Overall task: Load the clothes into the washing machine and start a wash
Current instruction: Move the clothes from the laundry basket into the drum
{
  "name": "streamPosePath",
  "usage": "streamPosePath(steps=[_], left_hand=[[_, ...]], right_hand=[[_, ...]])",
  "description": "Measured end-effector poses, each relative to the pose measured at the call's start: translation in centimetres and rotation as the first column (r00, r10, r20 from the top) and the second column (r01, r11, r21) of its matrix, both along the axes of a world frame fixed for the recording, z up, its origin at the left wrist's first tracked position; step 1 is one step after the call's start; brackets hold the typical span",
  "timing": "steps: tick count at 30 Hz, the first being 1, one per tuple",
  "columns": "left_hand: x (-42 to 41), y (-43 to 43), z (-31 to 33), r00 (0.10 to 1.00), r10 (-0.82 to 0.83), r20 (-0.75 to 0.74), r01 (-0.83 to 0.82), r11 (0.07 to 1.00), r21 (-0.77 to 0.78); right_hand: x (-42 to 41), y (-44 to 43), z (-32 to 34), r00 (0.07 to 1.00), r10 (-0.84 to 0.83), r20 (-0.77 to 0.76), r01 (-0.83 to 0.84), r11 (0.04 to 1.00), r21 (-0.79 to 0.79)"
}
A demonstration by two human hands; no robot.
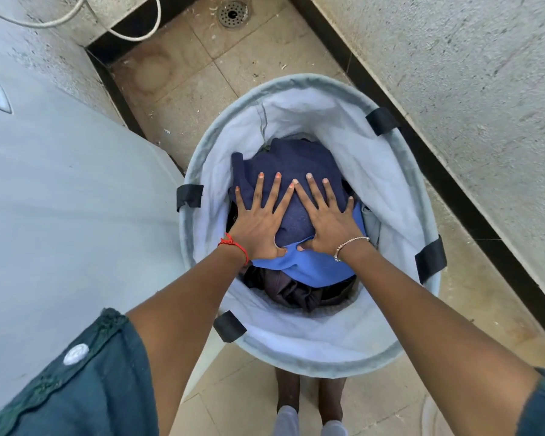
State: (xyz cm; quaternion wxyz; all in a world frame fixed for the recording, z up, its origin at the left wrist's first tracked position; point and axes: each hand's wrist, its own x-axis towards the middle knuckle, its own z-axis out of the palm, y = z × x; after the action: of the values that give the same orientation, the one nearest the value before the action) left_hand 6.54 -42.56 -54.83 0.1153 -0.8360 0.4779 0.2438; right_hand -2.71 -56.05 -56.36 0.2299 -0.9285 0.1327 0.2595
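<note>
A round pale-grey fabric laundry basket [400, 190] with black strap tabs stands on the tiled floor in the head view. Inside lies a pile of clothes: a navy garment [290, 165] on top, a bright blue one [312, 269] under it, and a dark brown one [293, 294] nearest me. My left hand [260, 221] and my right hand [326, 218] lie flat on the navy garment, fingers spread, thumbs touching the blue cloth. Neither hand grips anything. The washing machine [60, 199] is the white body at the left, right beside the basket, lid shut.
A rough white wall [469, 89] with a black skirting runs along the right. A floor drain [233, 14] sits at the far end of the narrow tiled strip. A white hose [132, 36] loops behind the machine. My feet show below the basket.
</note>
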Motion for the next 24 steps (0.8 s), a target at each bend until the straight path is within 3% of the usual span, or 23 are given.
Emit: streamPosePath(steps=[4, 9, 14, 18, 24], left_hand=[[-0.4, 0.4, -0.2, 0.999, -0.04, 0.02, 0.04, 0.998, -0.041], [-1.3, 0.1, 0.1, 0.992, -0.068, 0.108, 0.063, 0.997, 0.044], [-2.4, 0.1, 1.8, 0.973, -0.058, 0.222, 0.072, 0.996, -0.056], [-3.7, 0.0, 5.7, 0.984, 0.0, 0.18, 0.035, 0.982, -0.188], [-5.8, 0.1, 15.6, 0.994, 0.113, 0.007, -0.108, 0.971, -0.215]], right_hand=[[-0.3, 0.7, -0.4, 0.999, -0.039, -0.011, 0.039, 0.999, 0.038], [-0.5, 1.4, 0.5, 0.999, -0.051, 0.0, 0.051, 0.998, 0.028], [-1.7, 1.4, 3.5, 0.995, -0.091, 0.028, 0.092, 0.996, -0.016], [-3.1, 1.6, 8.0, 0.991, -0.127, 0.048, 0.129, 0.99, -0.05], [-4.9, 2.0, 18.9, 0.983, -0.151, 0.104, 0.155, 0.987, -0.038]])
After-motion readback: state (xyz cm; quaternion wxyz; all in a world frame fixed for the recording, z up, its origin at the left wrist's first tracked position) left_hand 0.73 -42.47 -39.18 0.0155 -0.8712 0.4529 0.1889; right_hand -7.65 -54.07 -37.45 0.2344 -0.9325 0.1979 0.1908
